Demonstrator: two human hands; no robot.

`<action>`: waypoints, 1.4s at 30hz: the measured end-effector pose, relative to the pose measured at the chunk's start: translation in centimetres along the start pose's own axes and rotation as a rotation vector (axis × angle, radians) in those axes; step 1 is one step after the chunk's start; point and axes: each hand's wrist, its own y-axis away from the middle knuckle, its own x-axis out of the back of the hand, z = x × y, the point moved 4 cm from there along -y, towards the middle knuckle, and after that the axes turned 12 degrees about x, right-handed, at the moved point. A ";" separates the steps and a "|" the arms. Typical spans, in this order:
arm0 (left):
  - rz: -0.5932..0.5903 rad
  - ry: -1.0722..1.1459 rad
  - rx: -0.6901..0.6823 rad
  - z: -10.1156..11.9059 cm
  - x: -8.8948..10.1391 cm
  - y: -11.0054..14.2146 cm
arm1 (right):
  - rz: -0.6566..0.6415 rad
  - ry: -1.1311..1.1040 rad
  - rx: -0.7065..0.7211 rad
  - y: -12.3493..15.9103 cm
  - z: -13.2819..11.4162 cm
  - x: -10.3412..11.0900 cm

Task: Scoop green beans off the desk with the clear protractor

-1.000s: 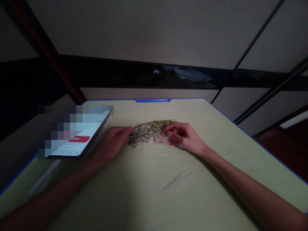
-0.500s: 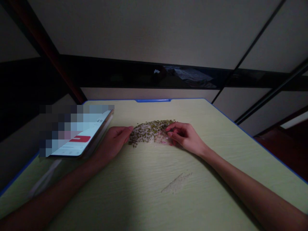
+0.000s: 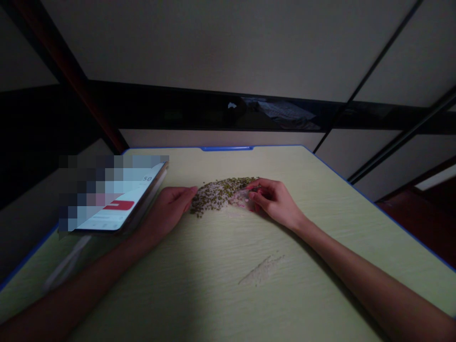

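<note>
In the middle of the table lies a curved whitish patch covered with small olive-green bits; whether they are beads or seeds I cannot make out. My left hand is closed at the patch's left end, thumb and index finger pressed together on its edge. At the right end my right hand is curled, its thumb and fingertips drawn together over the patch. Between its fingers something small is too dim to name. Beside those fingertips a pale, pinkish, thin part shows no green bits.
A tablet-like device with a lit screen stands tilted at the left, a pale cable below it. A grey, rough mark lies on the light table, which has a blue edge. Cabinet panels rise behind.
My right hand has shifted slightly up and its fingers have moved, showing more of the pinkish part. My left hand stays put. The number on the screen went from 49 to 50.
</note>
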 end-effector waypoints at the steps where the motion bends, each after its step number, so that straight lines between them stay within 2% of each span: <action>1: -0.001 0.000 0.004 0.0 0.0 0.0 | 0.006 0.012 0.003 0.0 0.0 0.0; 9: -0.013 -0.013 0.002 0.1 -0.1 0.1 | -0.002 0.027 0.041 -0.1 -0.1 -0.2; 22: -0.007 0.000 0.018 0.1 0.0 0.1 | -0.083 -0.104 0.028 0.1 -0.3 -0.5; 42: -0.001 -0.004 0.011 0.1 0.0 0.1 | -0.008 -0.018 -0.006 0.2 0.2 0.3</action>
